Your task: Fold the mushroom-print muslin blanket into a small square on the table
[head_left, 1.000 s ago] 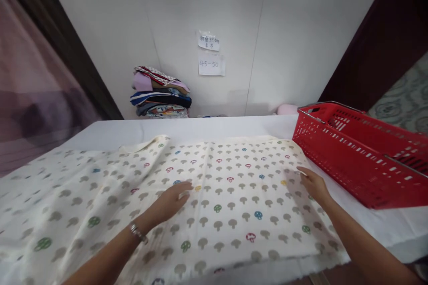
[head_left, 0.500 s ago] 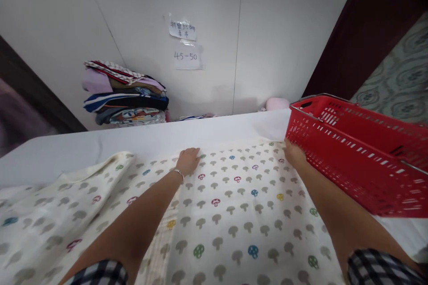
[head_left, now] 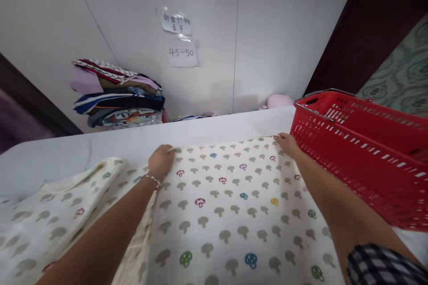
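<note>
A cream cloth (head_left: 230, 196) printed with grey and coloured mushrooms lies spread in front of me, its near part cut off by the bottom of the view. My left hand (head_left: 162, 161) is closed on the left end of its far edge, a bracelet on the wrist. At the far right corner, my right hand (head_left: 286, 144) pinches the same edge. Between both hands the edge is drawn straight. To the left, more of the mushroom fabric (head_left: 67, 213) lies in loose folds with a rounded, hemmed border.
A red plastic basket (head_left: 347, 151) with metal handles stands close beside my right forearm. Behind the white table (head_left: 214, 129), a stack of folded textiles (head_left: 118, 93) rests against the wall at left. A pink object (head_left: 279, 101) and paper signs (head_left: 182, 52) are further back.
My left hand has shifted left and gone from lying flat to gripping the cloth's edge. My right hand has moved slightly and now pinches the corner. The edge looks lifted and tauter.
</note>
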A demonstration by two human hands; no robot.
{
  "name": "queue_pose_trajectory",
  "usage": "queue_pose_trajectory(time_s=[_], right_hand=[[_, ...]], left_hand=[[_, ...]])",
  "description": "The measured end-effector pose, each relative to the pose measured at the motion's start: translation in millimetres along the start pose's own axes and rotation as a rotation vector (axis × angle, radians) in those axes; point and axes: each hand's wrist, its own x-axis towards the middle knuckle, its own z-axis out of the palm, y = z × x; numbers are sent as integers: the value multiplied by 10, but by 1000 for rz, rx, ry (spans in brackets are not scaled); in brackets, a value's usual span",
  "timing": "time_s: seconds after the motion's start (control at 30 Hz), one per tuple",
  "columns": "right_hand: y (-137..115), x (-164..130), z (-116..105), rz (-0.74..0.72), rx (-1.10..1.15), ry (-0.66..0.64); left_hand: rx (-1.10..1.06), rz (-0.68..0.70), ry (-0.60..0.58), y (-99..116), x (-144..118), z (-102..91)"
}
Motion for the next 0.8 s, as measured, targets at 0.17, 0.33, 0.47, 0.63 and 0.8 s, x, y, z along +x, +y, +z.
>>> queue_pose_trajectory(time_s=[0.17, 0.33, 0.47, 0.63, 0.8], right_hand=[[0, 149, 293, 35, -215, -24], [-27, 30, 202, 30, -292, -35], [-304, -283, -56, -137, -268, 42], [-975, -1312, -306, -363, -132, -1], [-1311, -2577, -132, -598, 125, -289]], left_hand=[[208, 55, -69, 71, -43, 292], [45, 200, 64, 62, -196, 197], [-393, 314, 62, 308, -577, 45], [-1094, -6, -454, 1015, -1517, -185], [-1857, -298, -763, 1406, -2373, -316]])
